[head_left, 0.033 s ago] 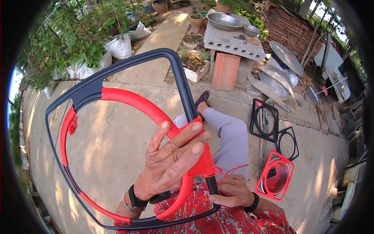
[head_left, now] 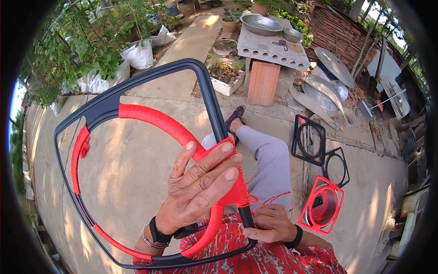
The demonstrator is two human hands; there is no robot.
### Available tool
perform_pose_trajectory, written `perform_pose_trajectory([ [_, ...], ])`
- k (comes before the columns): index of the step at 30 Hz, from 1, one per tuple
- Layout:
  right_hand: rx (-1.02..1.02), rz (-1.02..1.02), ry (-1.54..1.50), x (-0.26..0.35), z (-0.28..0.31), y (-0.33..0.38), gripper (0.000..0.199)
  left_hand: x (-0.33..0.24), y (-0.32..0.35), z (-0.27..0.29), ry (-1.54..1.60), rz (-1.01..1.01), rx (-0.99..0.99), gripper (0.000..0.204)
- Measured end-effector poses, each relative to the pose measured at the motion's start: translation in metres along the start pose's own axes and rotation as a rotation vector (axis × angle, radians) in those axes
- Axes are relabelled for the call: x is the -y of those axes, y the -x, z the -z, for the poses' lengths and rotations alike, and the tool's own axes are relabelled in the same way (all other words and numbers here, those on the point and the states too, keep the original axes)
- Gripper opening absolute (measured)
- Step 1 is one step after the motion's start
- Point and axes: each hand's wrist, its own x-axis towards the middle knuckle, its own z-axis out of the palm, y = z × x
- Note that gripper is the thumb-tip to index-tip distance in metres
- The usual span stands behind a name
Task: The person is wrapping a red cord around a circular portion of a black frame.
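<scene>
Fingers of your left hand (head_left: 196,187): spread, laid over a red cover (head_left: 235,192), outermost one splayed off to the left. Fingers of your right hand (head_left: 273,223): curled, thumb against the lower right of the black frame (head_left: 211,98); whether they pinch anything, you cannot tell from this view.

Frame: in front of you, over your lap, taking up the left and middle of the view. Four sides, rounded corners. Longest visible side runs from the upper corner down and slightly right to your right hand; lens bending makes the true long axis hard to judge. Bars smooth, grooved lengthwise, plastic-looking.

Ring (head_left: 153,117) inside the frame: wound in red, fine close ridges, bare black stretches at left and lower left. Cover: flat, sheet-like, spanning ring and side bar, stitched along its right edge. Red thread (head_left: 276,197): thin, crinkled, loose beside your right hand.

Hidden: underside of the cover, your left palm, your right fingertips. Thread's lower end hard to trace.
</scene>
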Motion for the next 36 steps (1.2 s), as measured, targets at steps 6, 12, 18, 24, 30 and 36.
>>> perform_pose_trajectory([
  [6,0.042,0.051,-0.156,-0.010,-0.015,0.021,0.045,-0.004,0.028,0.002,-0.101,0.078,0.026,0.059],
  [12,0.040,0.056,-0.124,-0.007,-0.011,0.021,0.044,-0.017,0.021,0.004,0.003,0.159,-0.082,0.048],
  [18,0.010,0.071,-0.134,-0.004,-0.012,0.023,0.043,-0.024,0.015,0.014,-0.160,0.032,0.015,0.044],
  [24,0.027,0.087,-0.157,-0.001,-0.014,0.023,0.040,-0.022,0.021,0.018,-0.144,0.052,0.083,0.048],
  [30,-0.013,0.102,-0.174,0.001,-0.017,0.022,0.040,-0.019,0.022,0.018,-0.152,0.000,0.016,0.080],
  [36,-0.009,0.098,-0.185,0.003,-0.015,0.020,0.042,-0.034,0.016,0.021,-0.157,-0.002,-0.155,0.051],
])
